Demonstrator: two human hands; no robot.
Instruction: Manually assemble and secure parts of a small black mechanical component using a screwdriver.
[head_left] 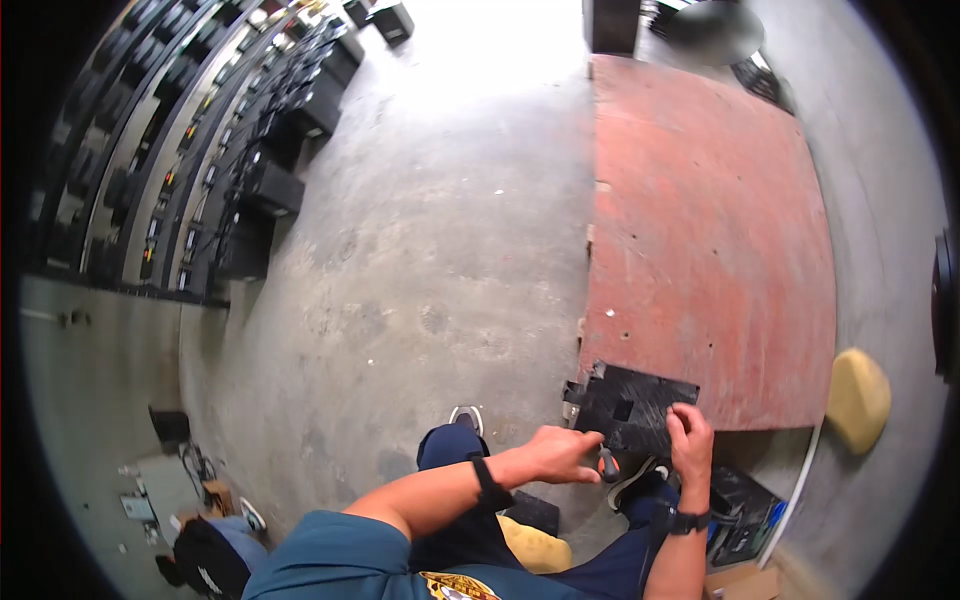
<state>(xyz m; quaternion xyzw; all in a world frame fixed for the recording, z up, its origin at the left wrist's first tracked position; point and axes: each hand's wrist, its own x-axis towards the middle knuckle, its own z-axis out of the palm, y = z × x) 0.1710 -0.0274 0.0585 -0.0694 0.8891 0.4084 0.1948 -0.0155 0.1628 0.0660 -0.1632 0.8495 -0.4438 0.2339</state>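
The black panel (650,392), scuffed and pierced by a squarish opening, lay in front of the person at the near left corner of the red board (710,240), overlapping it in the view; whether the board bore its weight could not be told. The left hand (555,455) reached in at the panel's lower left edge, its fingers partly extended toward a tool with a black and orange-red handle (609,466). The handle showed right beside the fingertips (the rest of the tool was hard to make out), and whether the hand gripped it could not be told. The right hand (690,440) was at the panel's right edge, fingers bent and drawn near the thumb; whether they pinched anything was likewise unclear. Each wrist wore a dark band. Between the person's legs was a yellow pad (540,548), with a dark flat piece (535,512) just beyond it. A black case (745,510) stood near the right forearm, beside a white pipe (795,490), and a yellow cushion (858,400) lay right of the board. Across the concrete floor (430,260), black boxes (275,185) lined a rack (150,150), and another person (210,555) sat at the lower left.
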